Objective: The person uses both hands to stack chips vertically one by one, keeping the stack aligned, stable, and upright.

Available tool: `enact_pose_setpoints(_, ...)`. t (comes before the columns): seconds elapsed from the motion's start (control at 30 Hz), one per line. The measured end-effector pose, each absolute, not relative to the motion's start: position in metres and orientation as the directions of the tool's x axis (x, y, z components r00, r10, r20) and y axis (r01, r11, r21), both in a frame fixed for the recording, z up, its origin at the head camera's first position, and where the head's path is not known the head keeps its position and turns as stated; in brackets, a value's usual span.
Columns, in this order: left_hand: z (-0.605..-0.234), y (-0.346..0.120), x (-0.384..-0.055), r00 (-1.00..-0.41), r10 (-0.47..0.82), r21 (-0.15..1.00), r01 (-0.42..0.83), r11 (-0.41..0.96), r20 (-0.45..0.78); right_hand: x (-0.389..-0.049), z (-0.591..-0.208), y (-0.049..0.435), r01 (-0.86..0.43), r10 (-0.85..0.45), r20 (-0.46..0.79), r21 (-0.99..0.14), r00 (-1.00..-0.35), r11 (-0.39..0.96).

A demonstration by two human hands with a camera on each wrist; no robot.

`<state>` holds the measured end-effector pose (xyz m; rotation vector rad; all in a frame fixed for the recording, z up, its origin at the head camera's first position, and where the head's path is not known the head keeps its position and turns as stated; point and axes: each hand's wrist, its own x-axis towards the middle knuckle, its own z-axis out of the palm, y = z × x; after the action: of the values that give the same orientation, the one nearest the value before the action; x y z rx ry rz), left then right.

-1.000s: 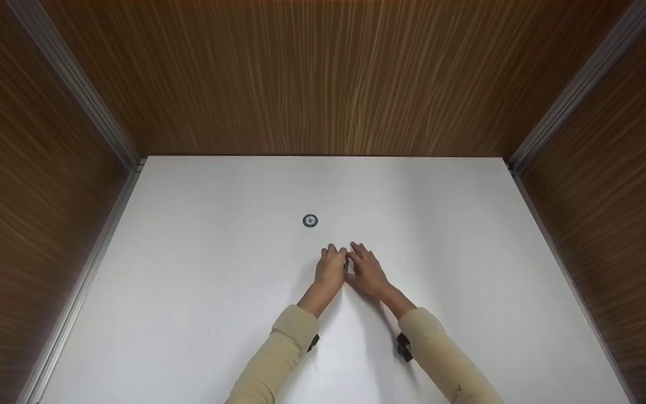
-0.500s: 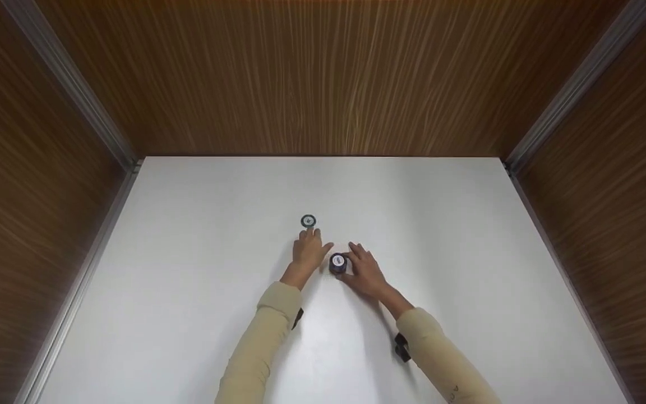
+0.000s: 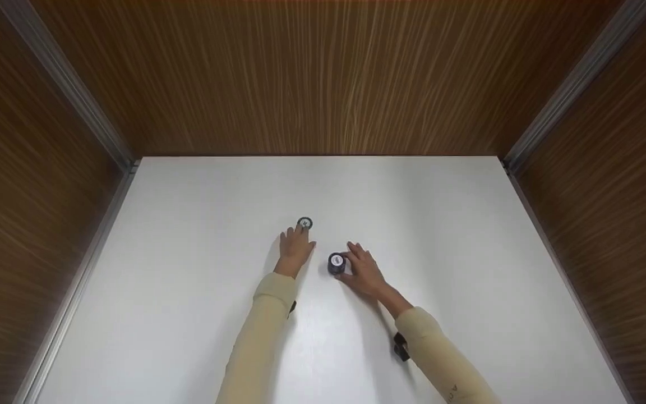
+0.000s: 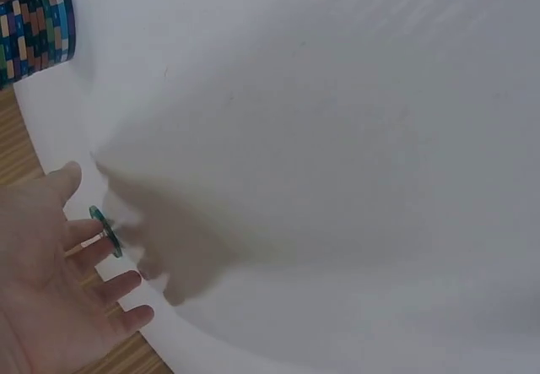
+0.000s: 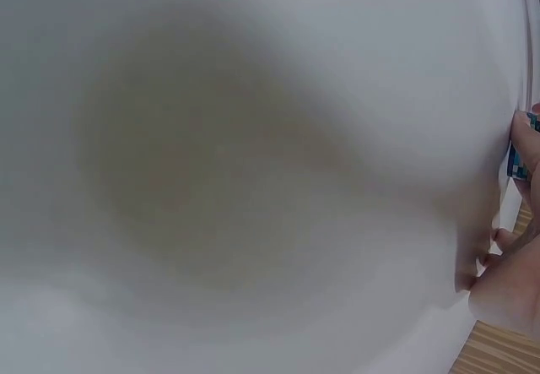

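A single poker chip (image 3: 304, 221), dark-rimmed with a pale centre, lies on the white table. My left hand (image 3: 295, 246) reaches over it with fingertips on its near edge. In the left wrist view, those fingers are fairly straight and the thumb stands apart; the chip (image 4: 105, 231) shows as a thin green disc at the fingertips. Nearer me, an upright stack of poker chips (image 3: 336, 264) has a white label on top. My right hand (image 3: 364, 273) grips this stack from its right side, thumb in front and index finger behind. Coloured edge blocks mark the stack's side (image 4: 38, 36).
The white table (image 3: 188, 252) runs back to a brown wood-grain panel (image 3: 323, 78). Similar panels stand at left and right, with grey metal rails (image 3: 68, 78) along the corners. Dark devices (image 3: 401, 347) sit under the wrists.
My left hand has let go of the chip stack, moved left and forward, and come onto the single chip, which has shifted slightly. The right hand stays at the stack.
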<state>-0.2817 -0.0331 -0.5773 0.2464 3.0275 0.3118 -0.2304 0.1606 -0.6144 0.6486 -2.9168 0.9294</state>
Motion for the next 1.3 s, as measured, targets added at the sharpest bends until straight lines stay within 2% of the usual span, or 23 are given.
enact_pose_setpoints(0.17,-0.581,-0.032,-0.282,-0.984,0.159,0.117,0.168,0.979,0.082,-0.230,-0.614,0.161,-0.365,-0.374,0.101,-0.546,-0.922,0.754)
enact_pose_setpoints(0.27,-0.584,-0.033,-0.283,-0.979,0.155,0.117,0.171,0.978,0.133,-0.231,-0.614,0.161,-0.376,-0.379,0.113,-0.546,-0.919,0.749)
enact_pose_setpoints(0.47,-0.586,-0.036,-0.283,-0.980,0.197,0.232,0.198,0.952,0.026,-0.231,-0.615,0.163,-0.400,-0.389,0.142,-0.548,-0.910,0.735)
enact_pose_setpoints(0.6,-0.588,-0.038,-0.283,-0.966,0.255,0.243,0.236,0.941,-0.048,-0.231,-0.614,0.163,-0.399,-0.395,0.129,-0.534,-0.910,0.745)
enact_pose_setpoints(0.87,-0.596,-0.037,-0.285,-0.944,0.320,0.172,0.329,0.929,0.076,-0.229,-0.611,0.164,-0.368,-0.383,0.091,-0.545,-0.919,0.754)
enact_pose_setpoints(1.3,-0.593,-0.032,-0.287,-0.954,0.291,0.098,0.298,0.950,0.078,-0.230,-0.613,0.164,-0.368,-0.379,0.094,-0.535,-0.920,0.761)
